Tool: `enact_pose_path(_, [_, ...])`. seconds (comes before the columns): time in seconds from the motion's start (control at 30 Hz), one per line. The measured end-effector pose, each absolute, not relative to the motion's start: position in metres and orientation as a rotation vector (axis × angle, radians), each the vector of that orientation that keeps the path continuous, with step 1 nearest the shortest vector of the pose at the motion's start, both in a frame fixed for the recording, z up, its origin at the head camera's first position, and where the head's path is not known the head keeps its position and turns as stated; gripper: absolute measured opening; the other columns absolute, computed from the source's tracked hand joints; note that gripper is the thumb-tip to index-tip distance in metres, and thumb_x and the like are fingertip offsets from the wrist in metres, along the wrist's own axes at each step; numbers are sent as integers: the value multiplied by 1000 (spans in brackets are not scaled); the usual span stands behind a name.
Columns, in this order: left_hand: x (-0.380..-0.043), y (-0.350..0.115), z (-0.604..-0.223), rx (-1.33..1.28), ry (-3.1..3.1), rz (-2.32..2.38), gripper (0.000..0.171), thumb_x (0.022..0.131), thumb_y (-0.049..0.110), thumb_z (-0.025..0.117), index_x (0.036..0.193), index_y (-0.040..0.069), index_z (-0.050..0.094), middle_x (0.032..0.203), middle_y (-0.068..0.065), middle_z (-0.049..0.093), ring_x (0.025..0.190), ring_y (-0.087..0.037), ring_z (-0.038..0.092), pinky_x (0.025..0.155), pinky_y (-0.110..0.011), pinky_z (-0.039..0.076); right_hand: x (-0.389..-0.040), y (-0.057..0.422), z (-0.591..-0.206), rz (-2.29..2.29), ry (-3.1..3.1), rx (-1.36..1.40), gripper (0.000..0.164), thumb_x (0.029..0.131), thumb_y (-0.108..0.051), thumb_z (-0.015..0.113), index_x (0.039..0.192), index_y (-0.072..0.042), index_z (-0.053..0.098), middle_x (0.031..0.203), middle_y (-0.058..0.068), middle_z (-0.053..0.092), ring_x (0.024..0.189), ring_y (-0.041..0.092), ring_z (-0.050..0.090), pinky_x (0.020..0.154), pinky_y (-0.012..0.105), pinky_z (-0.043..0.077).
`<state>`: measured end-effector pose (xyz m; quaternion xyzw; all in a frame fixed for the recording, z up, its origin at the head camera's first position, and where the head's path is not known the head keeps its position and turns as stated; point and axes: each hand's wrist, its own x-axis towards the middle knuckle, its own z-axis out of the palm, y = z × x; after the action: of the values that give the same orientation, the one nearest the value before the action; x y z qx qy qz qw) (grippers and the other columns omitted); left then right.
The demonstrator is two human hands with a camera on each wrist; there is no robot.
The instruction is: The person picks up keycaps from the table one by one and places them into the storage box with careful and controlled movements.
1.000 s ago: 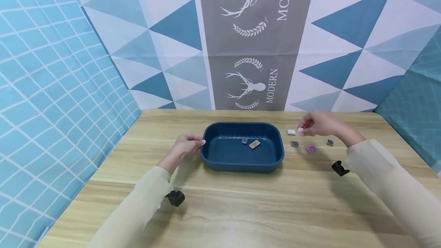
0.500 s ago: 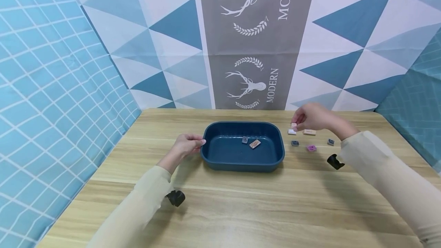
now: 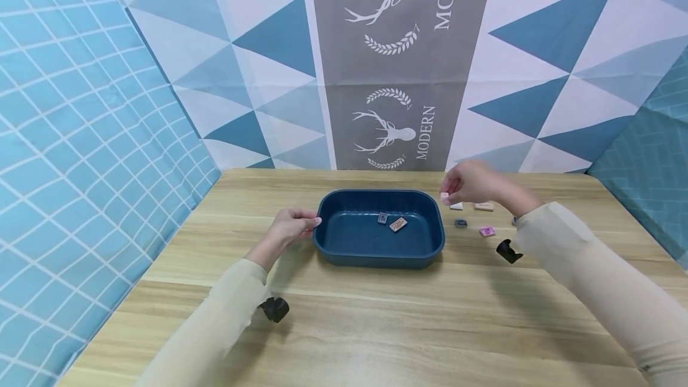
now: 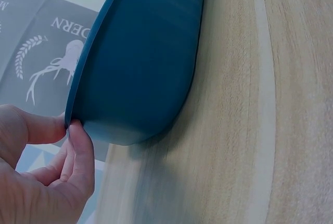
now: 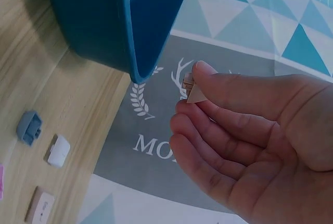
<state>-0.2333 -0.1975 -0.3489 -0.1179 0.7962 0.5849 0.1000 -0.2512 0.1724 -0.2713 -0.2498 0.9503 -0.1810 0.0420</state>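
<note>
My left hand (image 3: 292,226) pinches the left rim of a dark blue plastic basin (image 3: 378,260) between thumb and fingers, plain in the left wrist view. Inside the basin lie a grey keycap (image 3: 383,218) and a wider orange-tan keycap (image 3: 398,224). Just beyond the basin's right rim, my right hand (image 3: 473,184) is raised, its thumb and fingertips pinching a small pale pink keycap (image 5: 193,91). Below that hand on the table are a white keycap (image 5: 59,151), a beige Enter keycap (image 5: 40,206) and a grey-blue keycap (image 5: 28,127).
A magenta keycap (image 3: 487,232) lies right of the basin, and another dark keycap (image 3: 514,220) is partly covered by the right sleeve. The wooden table (image 3: 376,327) ends at a patterned cloth backdrop (image 3: 387,64). Black mounts (image 3: 275,309) hang under both wrists.
My right hand has moved left with the pale pink keycap, from over the loose keycaps towards the basin's right rim, uncovering the beige Enter keycap. The left hand has stayed on the rim.
</note>
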Motion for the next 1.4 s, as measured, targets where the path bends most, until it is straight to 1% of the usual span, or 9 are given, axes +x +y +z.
enact_pose_path(0.3, [-233, -198, -349, -348, 2364, 1717, 26, 90, 9, 66, 112, -4, 61, 96, -5, 62, 74, -5, 59, 72, -18, 56, -250, 164, -273, -543, 2894, -720, 8, 81, -8, 75, 85, -2, 70, 79, 8, 70, 72, 14, 63, 70, 33, 57])
enact_pose_path(0.6, [-233, -198, -349, -362, 2360, 1721, 26, 90, 9, 66, 111, -3, 61, 95, -4, 62, 74, -5, 59, 73, -19, 57, -251, 155, -272, -529, 2876, -732, 9, 82, -9, 74, 87, -3, 71, 81, 7, 70, 73, 14, 63, 71, 33, 57])
enact_pose_path(0.73, [-233, -198, -350, -363, 2359, 1728, 26, 90, 9, 66, 112, -4, 61, 95, -5, 62, 73, -5, 59, 73, -19, 57, -251, 152, -273, -532, 2861, -757, 9, 82, -9, 74, 87, -2, 70, 82, 9, 70, 74, 15, 63, 71, 33, 58])
enact_pose_path(0.97, [-234, -197, -350, -359, 2358, 1728, 29, 90, 9, 66, 115, -5, 61, 99, -6, 62, 74, -5, 60, 77, -22, 58, -251, 148, -270, -520, 2855, -746, 9, 82, -9, 74, 88, -2, 70, 83, 9, 71, 74, 16, 63, 72, 33, 58])
enact_pose_path(1.27, [-233, -197, -349, -349, 2364, 1734, 28, 90, 9, 66, 113, -5, 61, 94, -4, 62, 72, -4, 59, 69, -16, 56, -251, 135, -268, -460, 2854, -757, 7, 83, -10, 74, 87, -4, 71, 82, 7, 70, 73, 14, 61, 71, 31, 57])
enact_pose_path(1.4, [-233, -198, -350, -347, 2357, 1725, 29, 90, 8, 65, 116, -5, 60, 98, -6, 62, 73, -5, 59, 69, -16, 56, -252, 130, -271, -457, 2848, -760, 7, 82, -10, 75, 85, -5, 72, 82, 7, 70, 72, 15, 60, 69, 29, 56])
